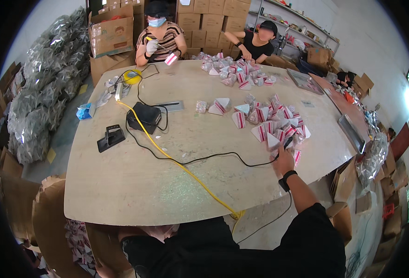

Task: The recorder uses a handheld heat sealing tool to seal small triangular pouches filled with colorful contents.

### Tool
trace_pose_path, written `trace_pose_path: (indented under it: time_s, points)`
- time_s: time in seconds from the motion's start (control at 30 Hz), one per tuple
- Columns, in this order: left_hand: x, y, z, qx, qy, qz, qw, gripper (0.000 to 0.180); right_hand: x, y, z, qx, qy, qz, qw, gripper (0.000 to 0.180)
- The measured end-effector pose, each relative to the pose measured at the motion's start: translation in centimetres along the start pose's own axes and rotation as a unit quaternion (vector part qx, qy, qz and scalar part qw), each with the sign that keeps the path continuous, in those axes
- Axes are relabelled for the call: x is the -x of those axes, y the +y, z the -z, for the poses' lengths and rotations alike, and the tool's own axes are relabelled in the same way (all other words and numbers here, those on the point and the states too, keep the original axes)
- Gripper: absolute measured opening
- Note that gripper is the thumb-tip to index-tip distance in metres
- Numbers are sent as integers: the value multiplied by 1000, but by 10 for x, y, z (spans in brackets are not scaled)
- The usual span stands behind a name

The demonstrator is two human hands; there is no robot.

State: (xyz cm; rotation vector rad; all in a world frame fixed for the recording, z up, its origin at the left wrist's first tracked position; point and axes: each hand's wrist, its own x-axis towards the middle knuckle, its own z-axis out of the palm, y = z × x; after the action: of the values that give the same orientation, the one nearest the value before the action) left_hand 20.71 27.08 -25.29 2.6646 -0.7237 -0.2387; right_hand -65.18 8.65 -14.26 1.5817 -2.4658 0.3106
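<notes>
While curled, right hand (284, 161) round tool (288, 142)

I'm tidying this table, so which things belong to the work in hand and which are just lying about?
Probably in use:
- dark corded tool in the right hand
- its black cord
- packets piled by that hand

Probably just lying about:
- blue-and-white pack
- yellow round item
- shiny rectangular item near the table's right edge

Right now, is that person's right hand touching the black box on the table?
Apart. The head view shows a broad stretch of tabletop between the right hand and the black box.
</notes>
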Motion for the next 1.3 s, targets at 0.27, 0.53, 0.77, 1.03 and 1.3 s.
trace_pose_path:
  time_s: [0.27, 0.53, 0.77, 1.03, 1.3]
  points:
    - [-10, -18, -10, -21, 4, -8, 1000, 73, 11, 0, -5, -68, 61, -27, 995, 58]
    - [-16, -8, -8, -16, 0, 22, 1000, 65, 33, -19, 12, -46, 16, 18, 999, 64]
    - [-34, -35, -37, 78, 74, -34, 994, 58, 30, -12, 8, -52, -41, 61, 996, 58]
    - [-46, -56, -38, 20, 43, -13, 999, 61, 37, -19, 15, -52, -42, 109, 992, 51]
    - [-48, -50, -40, 39, 25, 0, 999, 59, 33, -16, 13, -152, -8, 76, 985, 54]
